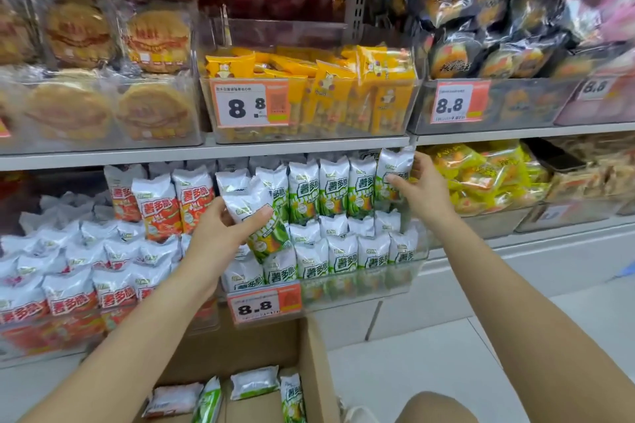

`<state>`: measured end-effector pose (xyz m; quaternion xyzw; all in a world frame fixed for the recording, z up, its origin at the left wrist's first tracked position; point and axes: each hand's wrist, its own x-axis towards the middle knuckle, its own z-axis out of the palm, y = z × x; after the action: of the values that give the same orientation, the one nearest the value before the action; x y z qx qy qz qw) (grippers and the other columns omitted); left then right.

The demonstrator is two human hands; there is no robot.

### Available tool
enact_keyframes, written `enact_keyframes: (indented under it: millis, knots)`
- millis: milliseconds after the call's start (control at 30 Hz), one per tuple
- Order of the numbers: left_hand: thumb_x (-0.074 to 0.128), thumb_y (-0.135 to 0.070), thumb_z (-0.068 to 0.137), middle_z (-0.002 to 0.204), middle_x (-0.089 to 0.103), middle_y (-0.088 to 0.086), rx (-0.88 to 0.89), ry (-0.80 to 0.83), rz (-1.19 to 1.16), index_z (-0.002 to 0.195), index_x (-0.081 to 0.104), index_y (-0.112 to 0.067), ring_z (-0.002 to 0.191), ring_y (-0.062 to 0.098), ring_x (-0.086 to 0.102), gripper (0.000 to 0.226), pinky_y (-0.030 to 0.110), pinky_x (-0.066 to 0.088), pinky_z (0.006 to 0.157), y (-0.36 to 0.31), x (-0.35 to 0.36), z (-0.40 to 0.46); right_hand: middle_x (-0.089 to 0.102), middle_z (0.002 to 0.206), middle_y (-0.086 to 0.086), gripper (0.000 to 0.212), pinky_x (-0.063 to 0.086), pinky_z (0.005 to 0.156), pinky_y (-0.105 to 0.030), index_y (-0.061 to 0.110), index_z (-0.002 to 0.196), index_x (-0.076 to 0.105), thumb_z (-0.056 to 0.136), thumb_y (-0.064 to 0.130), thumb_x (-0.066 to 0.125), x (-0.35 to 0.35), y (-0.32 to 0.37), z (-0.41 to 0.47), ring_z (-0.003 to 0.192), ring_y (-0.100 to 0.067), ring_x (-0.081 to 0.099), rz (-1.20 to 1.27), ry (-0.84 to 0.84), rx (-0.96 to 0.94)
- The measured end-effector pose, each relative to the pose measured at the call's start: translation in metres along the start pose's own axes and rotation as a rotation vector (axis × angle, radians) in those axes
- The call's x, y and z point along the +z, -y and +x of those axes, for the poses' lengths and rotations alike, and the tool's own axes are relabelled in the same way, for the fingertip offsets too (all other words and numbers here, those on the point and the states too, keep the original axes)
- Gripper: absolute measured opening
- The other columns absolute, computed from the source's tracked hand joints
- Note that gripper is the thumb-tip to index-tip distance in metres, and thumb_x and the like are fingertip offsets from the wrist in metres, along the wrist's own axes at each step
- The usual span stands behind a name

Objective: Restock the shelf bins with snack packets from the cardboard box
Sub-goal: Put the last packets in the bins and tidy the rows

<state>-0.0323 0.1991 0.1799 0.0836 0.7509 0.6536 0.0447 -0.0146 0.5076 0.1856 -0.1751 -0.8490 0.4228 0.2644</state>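
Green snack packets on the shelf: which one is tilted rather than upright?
The green packet gripped by the left hand, at the bin's left end. It leans diagonally; the other rows stand upright, including the one the right hand holds.

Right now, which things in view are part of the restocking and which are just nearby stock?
Part of the job:
left hand gripping a green packet
right hand on the top-right packet
green-packet bin
cardboard box

Nearby stock:
yellow packets
red packets
round cakes

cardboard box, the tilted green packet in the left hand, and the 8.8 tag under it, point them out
cardboard box (314,374), head view, right wall
green packet (271,240), head view, printed lower front
8.8 tag (256,307), head view, the digits
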Motion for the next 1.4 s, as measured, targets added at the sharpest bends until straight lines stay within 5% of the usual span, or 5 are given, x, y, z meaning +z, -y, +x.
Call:
enact_keyframes:
  millis: [267,633,833,967,1400]
  knots:
    - [0.075,-0.039,0.075,0.101,0.068,-0.006,0.046,-0.038,0.092,0.098,0.059,-0.027,0.096,0.012,0.063,0.030,0.036,0.049,0.087,0.007,-0.007,0.008,0.063,0.101,-0.018,0.069,0.037,0.070,-0.037,0.009,0.150,0.015,0.097,0.033,0.051,0.023,-0.017,0.013,0.094,-0.038,0.058,-0.553,0.018,-0.147]
    - [0.074,-0.033,0.079,0.129,0.051,-0.005,0.079,-0.167,0.097,0.135,0.042,-0.011,0.122,0.013,0.049,0.068,0.031,0.041,0.097,-0.003,-0.027,0.016,0.064,0.102,-0.025,0.044,0.046,0.074,-0.046,0.005,0.123,0.060,0.079,0.003,0.065,0.035,-0.037,-0.003,0.085,-0.043,0.060,-0.919,-0.214,-0.381]
    - [0.074,-0.037,0.080,0.105,0.061,-0.004,0.079,-0.118,0.356,0.113,0.056,-0.013,0.106,0.018,0.056,0.045,0.029,0.042,0.080,-0.004,-0.026,0.019,0.061,0.109,-0.029,0.053,0.050,0.080,-0.049,-0.008,0.121,0.055,0.070,-0.004,0.069,0.046,-0.021,-0.029,0.095,-0.046,0.059,-0.771,-0.210,-0.438]
    - [0.067,-0.035,0.087,0.146,0.042,0.007,0.069,-0.134,0.489,0.145,0.034,-0.006,0.098,0.008,0.047,0.074,0.007,0.031,0.074,0.003,-0.023,0.017,0.068,0.097,-0.017,0.028,0.052,0.071,-0.040,0.000,0.110,0.064,0.088,0.018,0.061,0.078,-0.014,-0.084,0.088,-0.036,0.064,-0.556,-0.067,-0.501]
    - [0.062,-0.056,0.083,0.138,0.050,0.008,0.062,-0.140,0.600,0.142,0.034,-0.013,0.115,0.030,0.057,0.078,0.045,0.047,0.095,0.029,-0.017,0.015,0.066,0.108,-0.006,0.041,0.033,0.104,-0.041,0.010,0.120,0.063,0.092,0.021,0.035,0.110,-0.025,-0.118,0.107,-0.028,0.060,-0.557,-0.078,-0.506]
